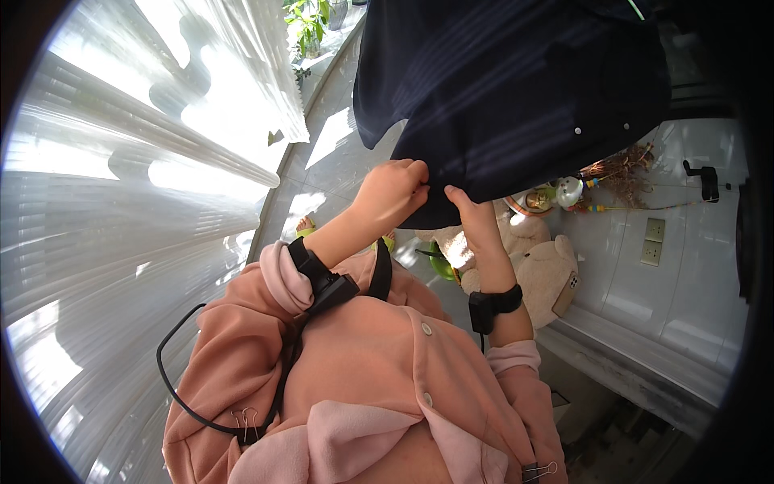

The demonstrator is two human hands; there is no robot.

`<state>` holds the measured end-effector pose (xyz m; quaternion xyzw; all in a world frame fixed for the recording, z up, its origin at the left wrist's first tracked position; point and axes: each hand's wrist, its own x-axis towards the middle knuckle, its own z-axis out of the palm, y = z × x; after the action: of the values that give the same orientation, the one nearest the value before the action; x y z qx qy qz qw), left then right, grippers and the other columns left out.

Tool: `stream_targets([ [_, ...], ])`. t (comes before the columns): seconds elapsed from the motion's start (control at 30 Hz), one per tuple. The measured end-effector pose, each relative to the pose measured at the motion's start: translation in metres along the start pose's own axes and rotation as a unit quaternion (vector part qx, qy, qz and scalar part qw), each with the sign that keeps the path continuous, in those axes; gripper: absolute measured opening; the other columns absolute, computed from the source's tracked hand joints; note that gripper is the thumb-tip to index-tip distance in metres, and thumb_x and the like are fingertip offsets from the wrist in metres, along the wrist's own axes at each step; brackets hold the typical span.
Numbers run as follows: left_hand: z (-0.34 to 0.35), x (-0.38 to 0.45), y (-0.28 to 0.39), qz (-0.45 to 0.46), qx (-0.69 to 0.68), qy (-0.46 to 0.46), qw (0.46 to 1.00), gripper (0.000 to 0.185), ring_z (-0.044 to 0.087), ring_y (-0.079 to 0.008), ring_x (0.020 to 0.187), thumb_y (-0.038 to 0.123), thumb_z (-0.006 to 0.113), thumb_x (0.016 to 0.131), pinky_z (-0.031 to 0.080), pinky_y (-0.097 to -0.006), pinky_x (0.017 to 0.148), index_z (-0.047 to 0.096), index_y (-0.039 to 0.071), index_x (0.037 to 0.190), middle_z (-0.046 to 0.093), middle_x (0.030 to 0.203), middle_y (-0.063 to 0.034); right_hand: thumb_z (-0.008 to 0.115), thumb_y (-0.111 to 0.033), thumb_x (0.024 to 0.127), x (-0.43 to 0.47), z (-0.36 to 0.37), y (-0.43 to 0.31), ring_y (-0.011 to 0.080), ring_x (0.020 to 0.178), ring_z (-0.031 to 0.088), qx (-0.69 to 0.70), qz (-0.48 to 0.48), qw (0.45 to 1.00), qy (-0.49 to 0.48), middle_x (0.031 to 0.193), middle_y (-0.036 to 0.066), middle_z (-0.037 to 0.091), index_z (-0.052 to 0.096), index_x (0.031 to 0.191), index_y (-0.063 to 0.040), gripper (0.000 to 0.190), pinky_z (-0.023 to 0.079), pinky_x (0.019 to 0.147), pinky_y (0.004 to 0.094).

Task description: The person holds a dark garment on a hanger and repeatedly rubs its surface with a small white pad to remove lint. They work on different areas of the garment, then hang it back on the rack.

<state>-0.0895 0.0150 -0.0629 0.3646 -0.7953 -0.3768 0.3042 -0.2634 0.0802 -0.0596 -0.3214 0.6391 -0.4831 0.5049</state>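
Note:
A dark navy garment (514, 91) hangs before me and fills the upper middle of the view; two small pale snaps or buttons show near its right edge. My left hand (393, 189) pinches its lower edge with the fingers curled in. Close beside it, my right hand (474, 218) grips the same edge, the thumb lying on top of the cloth and the other fingers mostly hidden behind it. A narrow tip of fabric droops between and below the two hands. What holds the garment up at the top cannot be seen.
Sheer white curtains (151, 151) fall along the left. A beige plush toy (538, 272) with a phone (565, 294) against it sits below right, near dried flowers (629, 175) and beaded ornaments. Wall sockets (652, 242) are farther right. Green plants (308, 24) stand at the top.

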Motion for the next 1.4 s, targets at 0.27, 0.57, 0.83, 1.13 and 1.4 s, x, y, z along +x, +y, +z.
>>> stream_targets([
  [0.27,0.008,0.005,-0.003,0.053,0.092,0.031,0.994,0.009,0.060,-0.0328,0.069,0.009,0.060,0.073,0.049,-0.0414,0.064,0.056,0.003,0.079,0.059,0.070,-0.0116,0.066,-0.007,0.085,-0.004,0.006,-0.009,0.0169,0.112,0.052,-0.001,-0.003,1.000,-0.002,0.127,0.010,0.051,0.045,0.131,0.006,0.052,0.042,0.095,0.0275],
  [0.57,-0.030,0.002,-0.015,-0.124,0.133,-0.100,0.978,0.016,0.062,-0.0377,0.071,0.016,0.054,0.083,0.048,-0.0467,0.067,0.054,0.001,0.082,0.062,0.072,-0.0172,0.065,-0.009,0.086,-0.001,0.000,-0.013,0.0163,0.114,0.050,0.040,0.005,0.999,0.014,0.128,0.009,0.050,0.044,0.134,0.005,0.054,0.041,0.098,0.0281],
  [0.83,-0.005,-0.004,-0.007,-0.037,-0.047,-0.042,0.997,0.013,0.063,-0.0331,0.071,0.013,0.061,0.084,0.049,-0.0404,0.063,0.058,0.003,0.091,0.063,0.075,-0.0153,0.065,-0.009,0.086,0.004,0.001,-0.011,0.0154,0.112,0.052,0.078,0.017,0.997,0.002,0.126,0.009,0.052,0.045,0.133,0.005,0.053,0.041,0.097,0.0277],
  [1.13,0.001,0.004,-0.006,-0.123,-0.058,-0.011,0.991,0.012,0.064,-0.0342,0.070,0.012,0.059,0.079,0.050,-0.0420,0.063,0.060,0.003,0.086,0.065,0.072,-0.0149,0.065,-0.007,0.086,0.001,0.008,-0.016,0.0156,0.109,0.054,0.101,0.021,0.995,-0.010,0.125,0.009,0.053,0.046,0.132,0.004,0.051,0.044,0.094,0.0278],
  [1.4,-0.029,0.001,-0.032,-0.158,0.107,-0.048,0.980,0.014,0.062,-0.0379,0.071,0.016,0.060,0.080,0.048,-0.0468,0.072,0.059,0.003,0.083,0.063,0.072,-0.0153,0.064,-0.005,0.087,0.005,-0.003,-0.013,0.0152,0.111,0.053,0.123,0.010,0.992,0.002,0.124,0.006,0.054,0.049,0.130,0.002,0.046,0.041,0.099,0.0287],
])
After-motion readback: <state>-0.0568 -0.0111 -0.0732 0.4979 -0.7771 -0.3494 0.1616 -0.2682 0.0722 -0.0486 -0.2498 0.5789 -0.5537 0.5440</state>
